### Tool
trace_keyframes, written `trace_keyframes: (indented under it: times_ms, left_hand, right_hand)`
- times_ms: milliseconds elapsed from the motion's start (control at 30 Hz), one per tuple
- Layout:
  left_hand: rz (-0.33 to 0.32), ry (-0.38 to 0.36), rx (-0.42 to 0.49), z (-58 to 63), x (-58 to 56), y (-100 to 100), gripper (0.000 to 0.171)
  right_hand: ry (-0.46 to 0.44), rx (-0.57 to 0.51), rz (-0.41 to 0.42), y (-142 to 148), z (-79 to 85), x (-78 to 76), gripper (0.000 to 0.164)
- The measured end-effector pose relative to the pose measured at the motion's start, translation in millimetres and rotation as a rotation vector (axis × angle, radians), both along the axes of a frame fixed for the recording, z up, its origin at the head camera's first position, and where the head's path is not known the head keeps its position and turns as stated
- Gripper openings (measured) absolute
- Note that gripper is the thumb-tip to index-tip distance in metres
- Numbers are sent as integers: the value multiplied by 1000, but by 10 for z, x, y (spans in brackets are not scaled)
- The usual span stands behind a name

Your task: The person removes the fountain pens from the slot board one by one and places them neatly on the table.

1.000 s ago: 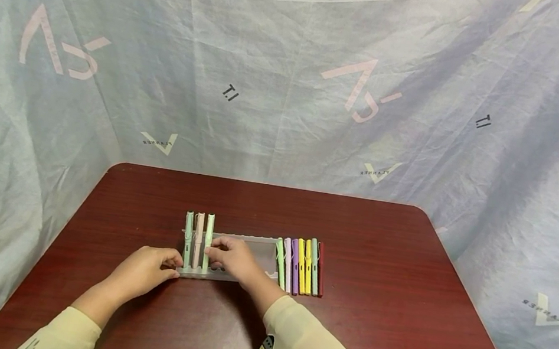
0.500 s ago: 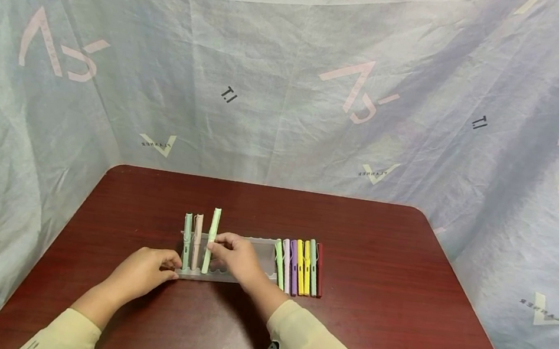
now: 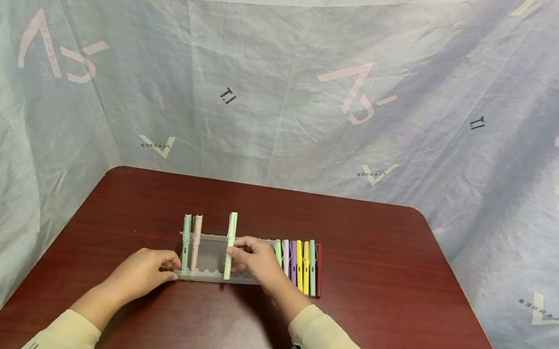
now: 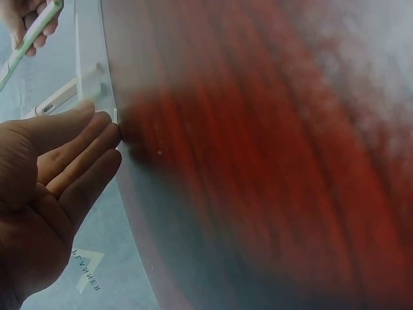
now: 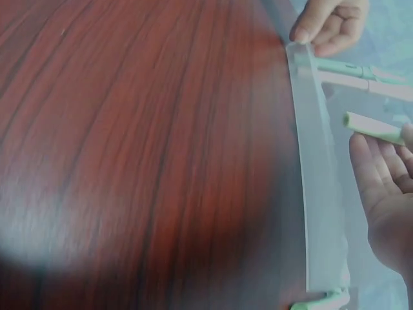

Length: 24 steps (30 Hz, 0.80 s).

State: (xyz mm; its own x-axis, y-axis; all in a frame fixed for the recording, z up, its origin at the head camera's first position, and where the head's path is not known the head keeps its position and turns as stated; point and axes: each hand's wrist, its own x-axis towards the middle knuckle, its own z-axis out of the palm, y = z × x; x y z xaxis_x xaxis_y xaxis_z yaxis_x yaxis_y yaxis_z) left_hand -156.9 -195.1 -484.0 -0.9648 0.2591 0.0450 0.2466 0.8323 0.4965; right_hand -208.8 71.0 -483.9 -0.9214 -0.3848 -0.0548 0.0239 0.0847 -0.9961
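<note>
The person's right grip [image 3: 256,261] pinches a pale green pen [image 3: 233,226] between thumb and fingertips, with no slack showing between them. The pen points away from the person, its near end over the front edge of a clear rack [image 3: 203,276]; whether that end touches the edge or hangs just above it cannot be told for sure. The left grip [image 3: 145,268] holds the rack's near left corner between thumb and fingers, probably to steady it.

Just beside that corner, a grey-green pen [image 3: 186,239] and a pink pen [image 3: 195,246] lie side by side across the rack. A bare stretch of rack separates them from the pale green pen. Beyond the right grip, at the rack's right end, comes a close row: a brighter green pen [image 3: 278,250], a lilac pen [image 3: 286,256], a purple pen [image 3: 293,257], two yellow pens [image 3: 300,258], a blue-green pen [image 3: 312,262] and a dark red pen [image 3: 319,269]. All this sits on a reddish-brown desk [image 3: 373,307].

The step in hand looks like positioning one pen along the rack. The next move seems to call for matching the pen to a notch at both edges, then lowering it level and loosening the pinch gently, so it does not roll
</note>
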Motion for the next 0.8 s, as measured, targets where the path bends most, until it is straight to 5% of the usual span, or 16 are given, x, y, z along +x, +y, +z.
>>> trace_keyframes:
  times_ms: [800]
  left_hand:
    - [6,-6,-11,-21,-1,6,14]
  right_hand:
    - [19,74,-53,590,3,-60,25]
